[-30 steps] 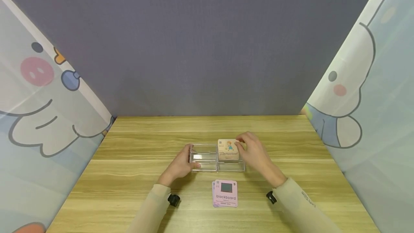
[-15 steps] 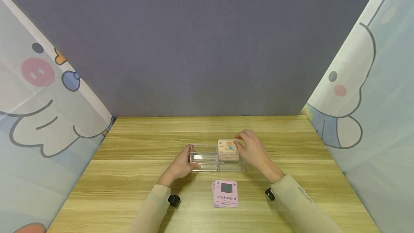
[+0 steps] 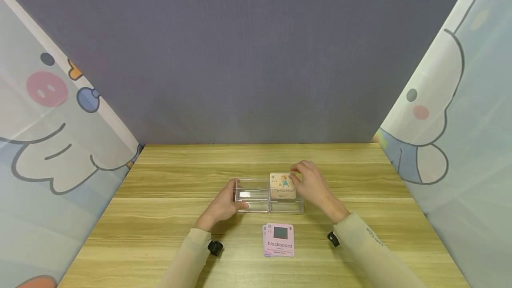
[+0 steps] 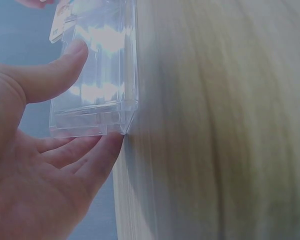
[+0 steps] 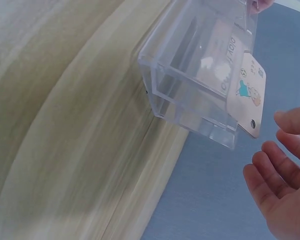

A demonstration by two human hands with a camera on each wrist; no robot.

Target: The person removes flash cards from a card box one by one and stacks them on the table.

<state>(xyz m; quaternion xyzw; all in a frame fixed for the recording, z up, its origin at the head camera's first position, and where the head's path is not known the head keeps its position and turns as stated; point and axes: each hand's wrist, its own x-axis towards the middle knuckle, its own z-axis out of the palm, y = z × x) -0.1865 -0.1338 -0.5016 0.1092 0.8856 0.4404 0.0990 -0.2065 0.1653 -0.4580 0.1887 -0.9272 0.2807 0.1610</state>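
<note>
A clear plastic organizer box (image 3: pixel 253 200) with several compartments stands on the table. My left hand (image 3: pixel 222 204) grips its left end; in the left wrist view the thumb lies over the front and the fingers are against the end wall. A cream card (image 3: pixel 282 186) printed with a running child and "play football" stands in the back right compartment, its top above the rim. Beside that card is my right hand (image 3: pixel 314 186). The right wrist view shows its fingers loosely bent, holding nothing, with a gap between them and the card (image 5: pixel 247 97).
Pink cards (image 3: pixel 280 246), the top one reading "blackboard", lie slightly fanned on the wooden table (image 3: pixel 172 181) in front of the box. A grey wall (image 3: pixel 256 57) rises behind the table. Cartoon-printed curtains (image 3: pixel 436 101) hang at both sides.
My right hand and forearm have shifted slightly to the left and away from me. The left hand, the box and the pink cards look essentially the same.
</note>
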